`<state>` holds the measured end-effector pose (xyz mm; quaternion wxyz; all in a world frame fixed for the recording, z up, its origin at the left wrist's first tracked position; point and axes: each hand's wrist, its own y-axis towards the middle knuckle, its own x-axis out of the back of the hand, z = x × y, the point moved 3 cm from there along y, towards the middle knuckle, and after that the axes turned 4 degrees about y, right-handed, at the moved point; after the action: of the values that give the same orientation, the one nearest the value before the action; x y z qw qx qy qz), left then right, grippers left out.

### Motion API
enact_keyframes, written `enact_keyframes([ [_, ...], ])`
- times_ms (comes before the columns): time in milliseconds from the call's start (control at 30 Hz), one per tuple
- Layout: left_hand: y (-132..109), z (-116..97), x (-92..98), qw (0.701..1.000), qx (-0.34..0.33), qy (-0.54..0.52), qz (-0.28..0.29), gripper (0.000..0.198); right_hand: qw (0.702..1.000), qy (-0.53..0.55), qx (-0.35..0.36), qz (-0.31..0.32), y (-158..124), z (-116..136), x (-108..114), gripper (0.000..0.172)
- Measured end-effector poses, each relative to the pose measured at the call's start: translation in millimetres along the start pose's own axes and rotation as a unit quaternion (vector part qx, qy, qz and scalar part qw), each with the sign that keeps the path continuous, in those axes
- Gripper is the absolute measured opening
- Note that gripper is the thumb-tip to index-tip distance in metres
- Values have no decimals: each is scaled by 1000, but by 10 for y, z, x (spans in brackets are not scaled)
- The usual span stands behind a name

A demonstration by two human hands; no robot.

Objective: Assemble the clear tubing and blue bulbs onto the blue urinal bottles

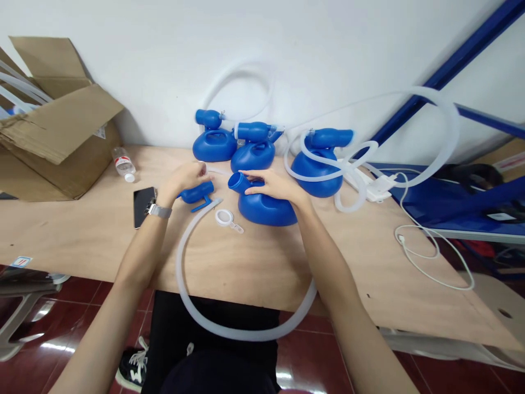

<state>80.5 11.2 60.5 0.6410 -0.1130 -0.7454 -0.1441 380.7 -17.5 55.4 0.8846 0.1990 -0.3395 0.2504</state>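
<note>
My right hand grips a blue urinal bottle by its handle and neck, with the open mouth facing left. Fingers curled, my left hand is over a blue plastic spout piece; whatever its fingertips hold is hidden. A clear hose runs from beside the spout piece, loops over the table's front edge and passes behind my right forearm. Between my hands a white ring cap with a tab lies flat on the table.
Several more blue bottles with spouts and hoses stand along the wall. On the left are a cardboard box, a water bottle and a phone. A power strip and white cable lie right, near a blue rack.
</note>
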Motion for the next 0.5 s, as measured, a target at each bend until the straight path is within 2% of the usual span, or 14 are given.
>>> enact_keyframes([
  [100, 38, 36, -192, 989, 49, 74, 116, 62, 1000, -4, 0, -1, -1, -32, -19, 73],
  [167, 59, 19, -277, 983, 53, 84, 154, 64, 1000, -5, 13, -14, -6, -51, -18, 74],
  [300, 75, 28, -318, 987, 25, 54, 151, 56, 998, -3, 54, -45, -22, -42, 5, 81],
  [500, 67, 106, -337, 994, 2, 7, 111, 60, 989, -73, 117, -45, -53, 151, 8, 60],
])
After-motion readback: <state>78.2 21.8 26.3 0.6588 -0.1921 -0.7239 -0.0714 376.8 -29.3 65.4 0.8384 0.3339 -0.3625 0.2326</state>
